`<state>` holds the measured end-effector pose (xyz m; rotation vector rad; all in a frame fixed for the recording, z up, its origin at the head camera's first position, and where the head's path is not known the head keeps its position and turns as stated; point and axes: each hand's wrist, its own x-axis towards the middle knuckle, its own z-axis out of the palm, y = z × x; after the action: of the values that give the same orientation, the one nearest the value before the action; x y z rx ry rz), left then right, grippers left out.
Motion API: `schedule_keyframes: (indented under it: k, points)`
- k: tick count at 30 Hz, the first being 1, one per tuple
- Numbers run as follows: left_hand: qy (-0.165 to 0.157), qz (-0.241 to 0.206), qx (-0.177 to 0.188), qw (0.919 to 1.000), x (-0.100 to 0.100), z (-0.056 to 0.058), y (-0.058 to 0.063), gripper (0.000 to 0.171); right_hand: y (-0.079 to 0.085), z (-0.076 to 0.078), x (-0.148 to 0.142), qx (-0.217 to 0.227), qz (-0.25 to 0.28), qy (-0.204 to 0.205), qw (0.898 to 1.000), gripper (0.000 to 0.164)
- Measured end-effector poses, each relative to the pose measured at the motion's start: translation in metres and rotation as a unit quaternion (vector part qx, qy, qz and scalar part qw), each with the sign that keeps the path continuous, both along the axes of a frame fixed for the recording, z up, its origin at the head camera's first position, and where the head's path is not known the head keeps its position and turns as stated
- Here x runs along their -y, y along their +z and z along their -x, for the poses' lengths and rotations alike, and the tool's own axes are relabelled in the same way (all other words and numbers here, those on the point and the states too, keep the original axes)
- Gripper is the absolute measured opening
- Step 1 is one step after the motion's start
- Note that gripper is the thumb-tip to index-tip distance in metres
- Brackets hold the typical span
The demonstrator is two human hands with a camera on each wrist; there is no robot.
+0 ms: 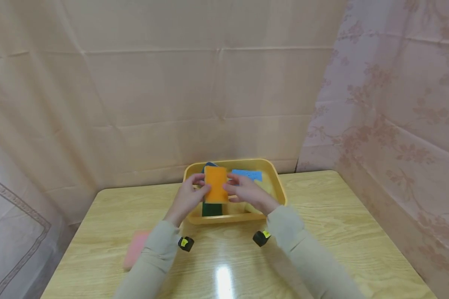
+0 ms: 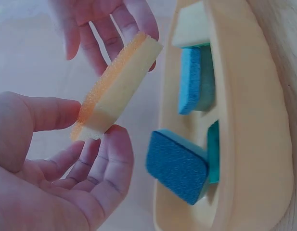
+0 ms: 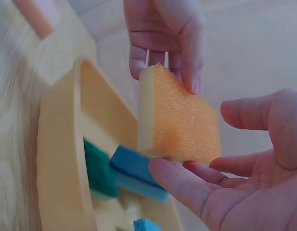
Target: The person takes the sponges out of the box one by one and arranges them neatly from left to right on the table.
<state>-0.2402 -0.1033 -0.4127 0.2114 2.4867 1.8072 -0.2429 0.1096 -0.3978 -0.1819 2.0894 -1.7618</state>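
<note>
An orange-and-cream sponge point(image 1: 215, 185) is held up over the yellow tray point(image 1: 232, 219), its orange face toward the head camera. My left hand point(image 1: 187, 197) pinches one end, thumb on the orange side and fingers against the cream foam point(image 2: 122, 89). At the other end, the fingers of my right hand point(image 1: 248, 193) touch the sponge from behind and below. The right thumb stands apart from it in the right wrist view. Inside the tray lie a dark blue sponge point(image 2: 177, 166), a green sponge point(image 3: 99, 168), a light blue sponge point(image 2: 190, 79) and a pale sponge point(image 2: 192, 24).
A pink sponge point(image 1: 136, 249) lies on the wooden table point(image 1: 217, 253) to the left, partly behind the left sleeve. Small black blocks with yellow marks point(image 1: 186, 243) show beside the wrists. Beige cloth point(image 1: 209, 91) hangs behind the table, and flowered cloth point(image 1: 396, 124) at the right.
</note>
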Motion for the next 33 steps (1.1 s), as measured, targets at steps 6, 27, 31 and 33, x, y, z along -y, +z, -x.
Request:
schedule_keyframes:
  k: [6, 27, 31, 33]
  points:
    - [0.006, -0.016, -0.003, 0.9998, 0.020, -0.017, 0.002, 0.048, 0.001, -0.015, 0.012, -0.031, 0.019, 0.012, 0.999, 0.062]
    - [0.034, -0.016, -0.001, 0.9993, 0.096, -0.082, -0.004, 0.049, -0.008, -0.057, 0.068, -0.062, 0.064, 0.088, 0.992, 0.053]
    - [0.035, -0.017, -0.011, 0.9992, 0.106, -0.091, -0.010, 0.047, -0.013, -0.062, 0.075, -0.057, 0.066, 0.100, 0.991, 0.051]
    - [0.034, -0.019, -0.011, 0.9992, 0.110, -0.094, -0.014, 0.047, -0.016, -0.064, 0.078, -0.055, 0.067, 0.103, 0.991, 0.051]
